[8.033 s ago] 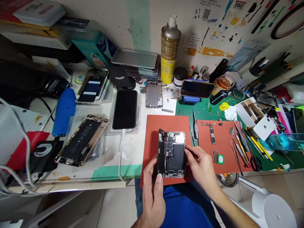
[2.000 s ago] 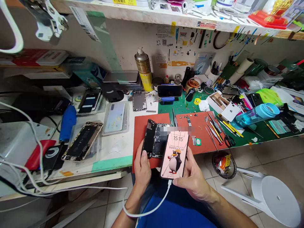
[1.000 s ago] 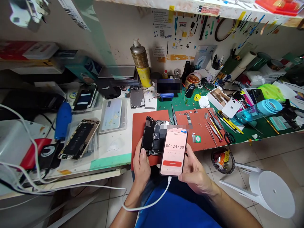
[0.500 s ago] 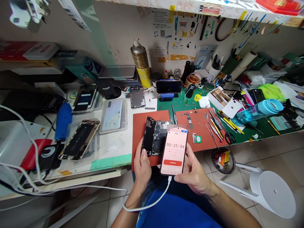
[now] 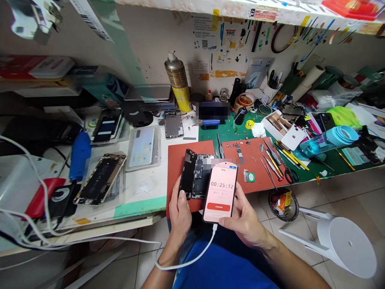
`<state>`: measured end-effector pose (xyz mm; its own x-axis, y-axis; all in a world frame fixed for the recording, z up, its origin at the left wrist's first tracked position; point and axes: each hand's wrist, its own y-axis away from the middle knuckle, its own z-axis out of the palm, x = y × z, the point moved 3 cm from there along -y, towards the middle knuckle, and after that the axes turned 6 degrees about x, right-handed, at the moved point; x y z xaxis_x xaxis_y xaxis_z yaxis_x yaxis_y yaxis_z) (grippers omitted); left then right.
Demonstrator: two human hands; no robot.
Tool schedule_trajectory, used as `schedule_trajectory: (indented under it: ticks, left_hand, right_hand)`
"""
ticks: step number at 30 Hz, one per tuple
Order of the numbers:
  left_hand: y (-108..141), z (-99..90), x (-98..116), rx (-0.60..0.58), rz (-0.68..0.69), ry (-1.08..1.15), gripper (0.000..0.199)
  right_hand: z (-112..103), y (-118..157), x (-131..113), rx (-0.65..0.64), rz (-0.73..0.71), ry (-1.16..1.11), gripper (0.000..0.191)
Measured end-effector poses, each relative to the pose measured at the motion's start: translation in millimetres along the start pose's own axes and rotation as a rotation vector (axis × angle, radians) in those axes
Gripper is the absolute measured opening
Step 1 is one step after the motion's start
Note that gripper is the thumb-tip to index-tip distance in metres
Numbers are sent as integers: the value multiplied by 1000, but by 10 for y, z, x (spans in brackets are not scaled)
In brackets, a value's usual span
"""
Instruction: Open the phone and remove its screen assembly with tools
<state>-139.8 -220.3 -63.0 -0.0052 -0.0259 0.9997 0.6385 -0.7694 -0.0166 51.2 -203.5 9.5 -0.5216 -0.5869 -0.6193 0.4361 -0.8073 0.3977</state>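
Note:
My right hand [image 5: 245, 214] is closed around a smartphone [image 5: 221, 192] with a lit pink screen showing a timer and a red button. Its thumb lies over the phone's lower right corner, and a white charging cable [image 5: 195, 263] is plugged into the bottom. My left hand [image 5: 180, 210] grips the lower left edge of an opened phone, thumb in front. The opened phone's black screen panel [image 5: 188, 174] is folded out to the left of its body [image 5: 200, 180], where inner parts show. The lit smartphone covers part of that body. A red-brown mat [image 5: 174, 160] lies beneath.
On the mat's right are a small circuit board [image 5: 239, 151], a coin-sized green-white part [image 5: 250, 176], tweezers and scissors [image 5: 291, 174]. A blue bottle [image 5: 327, 140] lies at the right. A stripped phone [image 5: 100, 178] sits at left; a spray can [image 5: 178, 82] stands behind.
The timer on the lit screen has advanced. My right thumb has shifted slightly left along the smartphone's bottom edge. Both hands otherwise keep their hold.

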Motion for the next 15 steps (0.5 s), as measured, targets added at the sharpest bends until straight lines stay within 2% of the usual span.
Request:
schedule_trajectory:
  ticks: [8,11,15]
  left_hand:
    - [1,-4,-23,14,4,-22,64]
    - [2,-10,-24,18,11,-30,64]
    - [4,-16,-32,15,17,-43,63]
  right_hand:
    - [6,-3,-28,54,-16,-118,74]
    - [-10,-15,-15,58,-21,-119,73]
    - [-27,-20,-16,17,-20,-76,86]
